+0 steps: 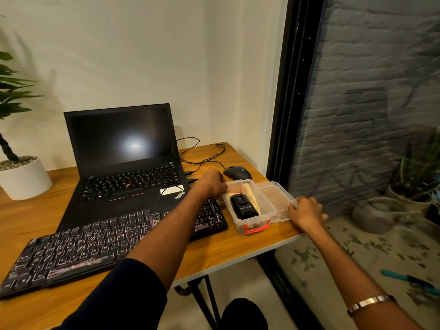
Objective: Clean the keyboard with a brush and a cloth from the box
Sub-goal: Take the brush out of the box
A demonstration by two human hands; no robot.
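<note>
Clear plastic box point(252, 216) gripped by left hand point(212, 182), right hand point(306, 211) holding lid point(277, 198)

Wooden table point(214, 256): laptop point(123, 163), keyboard point(78, 248), box point(252, 220)

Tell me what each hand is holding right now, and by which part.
The left hand grips the clear box at its far left rim. The right hand holds the removed lid by its near right edge, fingers curled over it.
</note>
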